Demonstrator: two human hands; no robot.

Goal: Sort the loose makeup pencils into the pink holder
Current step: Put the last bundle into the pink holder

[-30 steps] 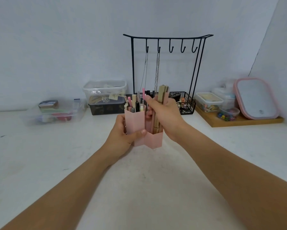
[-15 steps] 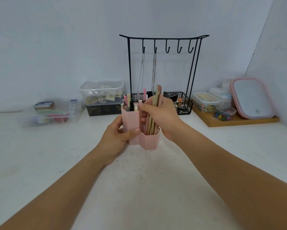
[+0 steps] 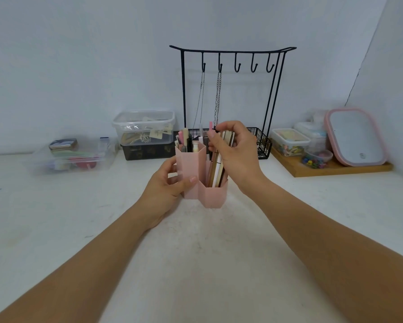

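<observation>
Gripping: right hand (image 3: 236,157), fingers curled round the upper ends of a bundle of pencils (image 3: 216,170), gold, white and brown. Lower ends already sit in the front, low compartment of the holder (image 3: 213,197); the bundle leans slightly from 7 o'clock up toward 1 o'clock. Likely reason for the high grip: it lets the tips drop to the compartment floor before the fingers let go.

Left hand (image 3: 166,186): wrapped round the tall compartment at 9 o'clock of the bundle, thumb (image 3: 187,181) on the front face, fingers behind. Judged purpose: to steady the light plastic holder against tipping while the pencils go in.

Holder: pink, hexagonal compartments of differing heights, standing on the white table (image 3: 195,264), directly between the two hands. Tall compartment already stocked with assorted pens and sticks (image 3: 187,141). No loose pencils visible on the table.

Behind, at 12 o'clock: black wire stand (image 3: 230,51) with hooks, two chains (image 3: 216,99) hanging, basket at its base.

At 10 o'clock: lidded clear box (image 3: 144,127) stacked on a dark one; farther left, a flat clear tray (image 3: 72,157) of small items.

At 2 o'clock: wooden board (image 3: 335,170) carrying small tubs and a pink-rimmed mirror (image 3: 356,136).
</observation>
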